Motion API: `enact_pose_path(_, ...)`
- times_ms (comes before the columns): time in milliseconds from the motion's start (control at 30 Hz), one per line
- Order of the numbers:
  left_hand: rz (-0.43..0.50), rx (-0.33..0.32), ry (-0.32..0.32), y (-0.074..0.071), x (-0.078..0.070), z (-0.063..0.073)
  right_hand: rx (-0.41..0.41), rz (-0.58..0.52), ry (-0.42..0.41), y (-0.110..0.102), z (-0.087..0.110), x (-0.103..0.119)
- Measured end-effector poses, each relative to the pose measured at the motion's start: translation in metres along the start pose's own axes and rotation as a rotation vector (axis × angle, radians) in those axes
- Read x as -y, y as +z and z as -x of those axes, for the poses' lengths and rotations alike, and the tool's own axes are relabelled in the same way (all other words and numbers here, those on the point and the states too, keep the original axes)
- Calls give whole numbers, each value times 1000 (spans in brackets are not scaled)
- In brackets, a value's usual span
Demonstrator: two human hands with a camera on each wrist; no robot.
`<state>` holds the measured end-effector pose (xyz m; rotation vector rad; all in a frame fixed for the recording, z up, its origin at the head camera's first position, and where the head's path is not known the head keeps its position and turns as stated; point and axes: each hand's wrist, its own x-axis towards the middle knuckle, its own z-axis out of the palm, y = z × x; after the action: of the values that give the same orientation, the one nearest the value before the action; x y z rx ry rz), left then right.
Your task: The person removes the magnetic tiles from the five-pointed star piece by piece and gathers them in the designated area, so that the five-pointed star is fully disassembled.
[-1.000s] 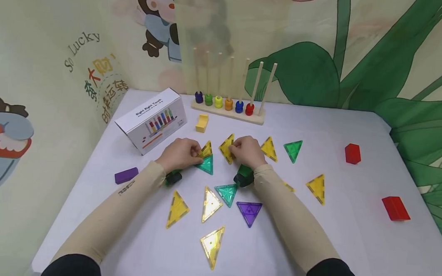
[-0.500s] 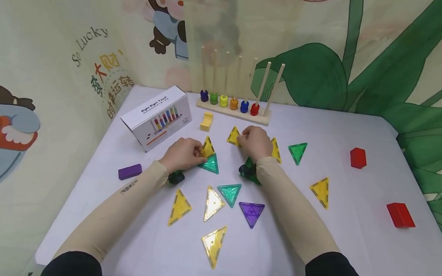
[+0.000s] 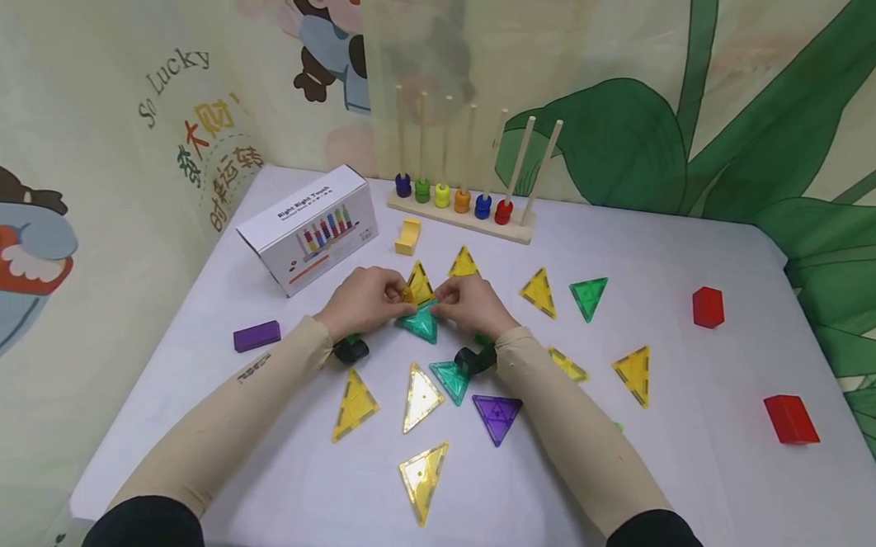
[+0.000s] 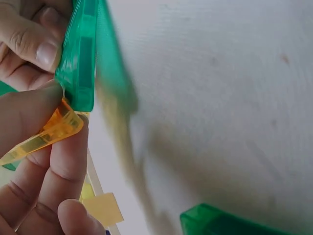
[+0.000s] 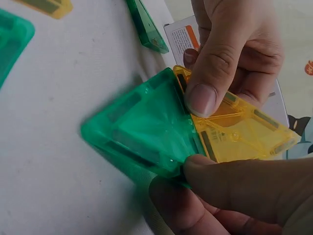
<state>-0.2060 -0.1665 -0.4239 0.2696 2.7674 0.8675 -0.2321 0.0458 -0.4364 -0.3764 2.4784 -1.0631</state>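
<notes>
My left hand (image 3: 365,301) pinches a yellow triangular magnetic tile (image 3: 420,282) between thumb and fingers. Edge to edge with it is a teal-green triangular magnetic tile (image 3: 421,325), one corner of which my right hand (image 3: 473,303) pinches. Up close in the right wrist view, the green tile (image 5: 139,122) meets the yellow tile (image 5: 244,132) along one side, and the pair looks tilted above the table. In the left wrist view the green tile (image 4: 80,54) stands edge-on beside the yellow tile (image 4: 54,129). Just beyond my hands lies another yellow tile (image 3: 464,261).
Several loose tiles surround my hands, among them a purple triangle (image 3: 496,419) and a green triangle (image 3: 589,297). Behind are a white box (image 3: 308,229), a yellow block (image 3: 407,236) and a pegged wooden stand (image 3: 459,213). Red blocks (image 3: 708,307) and a purple block (image 3: 256,336) lie outward.
My right hand has let go of the yellow tile at the back and come left and nearer, onto the green tile. The left hand keeps its grip on its yellow tile.
</notes>
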Motion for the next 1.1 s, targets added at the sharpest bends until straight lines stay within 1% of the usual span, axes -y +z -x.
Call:
enact_pose_path(100, 20, 8, -23, -3, 3, 0, 3, 5, 15, 0, 0, -1)
enact_pose_path(200, 19, 9, -56, -8, 8, 1, -6, 24, 29, 0, 1, -1)
enact_pose_path(267, 6, 6, -79, -11, 13, 2, -14, 32, 43, 0, 2, 0)
enact_pose_path(367, -14, 23, -108, -16, 20, 4, -32, 54, 65, 1, 5, 2)
enact_pose_path(467, -24, 40, -130, -17, 25, 4, -47, 84, 92, 1, 7, 4)
enact_pose_path(533, -35, 41, -137, -17, 26, 4, -57, 103, 107, 1, 8, 4)
enact_pose_path(667, -78, 20, -124, -14, 25, 2, -79, 139, 129, 0, 12, 5)
enact_pose_path(767, -119, -7, -110, -11, 22, -1, -99, 160, 141, 0, 15, 4)
enact_pose_path(833, -138, -24, -105, -8, 21, -3, -129, 170, 136, 0, 16, 3)
enact_pose_path(900, -156, -50, -94, -6, 22, -3, -161, 167, 120, 2, 19, -1)
enact_pose_path(1000, -144, -82, -66, -5, 23, 0, -225, 154, 81, 2, 29, -12)
enact_pose_path(1100, -134, -113, -13, -9, 24, 13, -280, 168, 47, -6, 51, -30)
